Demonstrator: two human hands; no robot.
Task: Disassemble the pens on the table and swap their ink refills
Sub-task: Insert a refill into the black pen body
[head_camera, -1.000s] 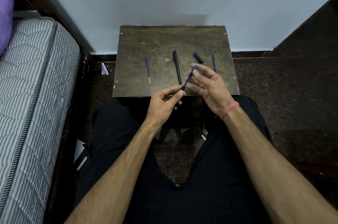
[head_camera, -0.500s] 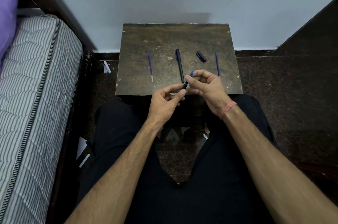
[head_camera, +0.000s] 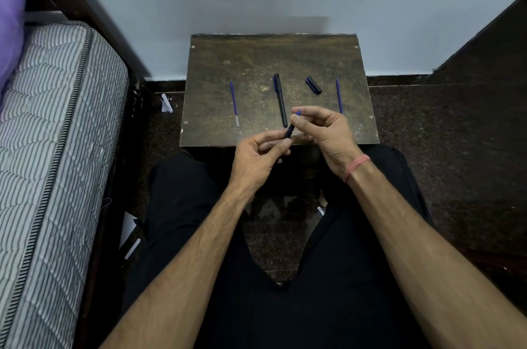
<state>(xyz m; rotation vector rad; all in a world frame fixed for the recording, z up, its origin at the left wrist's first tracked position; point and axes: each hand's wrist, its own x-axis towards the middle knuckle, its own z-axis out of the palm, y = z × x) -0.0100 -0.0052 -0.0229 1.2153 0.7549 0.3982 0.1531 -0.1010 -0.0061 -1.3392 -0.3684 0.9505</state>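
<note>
Over the near edge of the small dark wooden table (head_camera: pixel 256 58), both hands hold one blue-and-black pen barrel (head_camera: pixel 290 129). My left hand (head_camera: pixel 258 159) grips its lower black end. My right hand (head_camera: pixel 325 129) pinches its upper blue end between thumb and fingers. On the table lie a blue refill (head_camera: pixel 234 102) at the left, a capped black pen (head_camera: pixel 281 100) in the middle, a dark pen cap (head_camera: pixel 314 85) and a second blue refill (head_camera: pixel 338 95) at the right, partly behind my right hand.
A striped mattress (head_camera: pixel 51 149) on a dark bed frame runs along the left, with a purple pillow (head_camera: pixel 10 23) at its top. The pale wall stands right behind the table. My legs in black trousers (head_camera: pixel 176 206) sit under the table's near edge. Scraps of white paper (head_camera: pixel 166 103) lie on the floor.
My right fingers have slid down the pen, so less of its blue part shows. Both hands stay at the table's near edge.
</note>
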